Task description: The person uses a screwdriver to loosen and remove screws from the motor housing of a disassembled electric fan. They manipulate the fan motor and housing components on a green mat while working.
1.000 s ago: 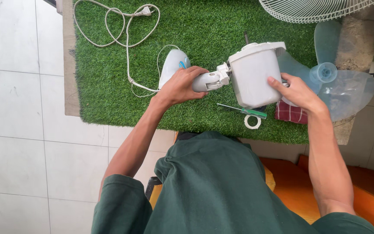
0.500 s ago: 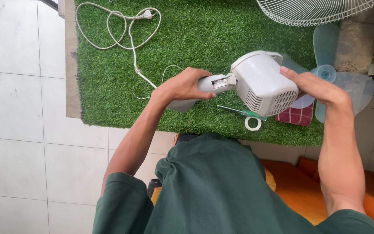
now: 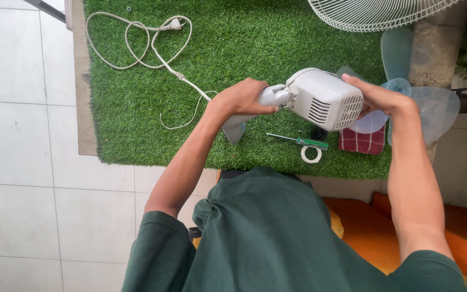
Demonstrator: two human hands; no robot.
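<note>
Mid-frame, the left hand grips the fan neck; the right hand clasps the motor housing, long axis left-to-right.

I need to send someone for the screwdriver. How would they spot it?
On the green turf mat, look at the near edge, just below the white fan motor housing. The screwdriver lies flat there beside a white tape ring; it alone has a green handle and thin shaft.
</note>
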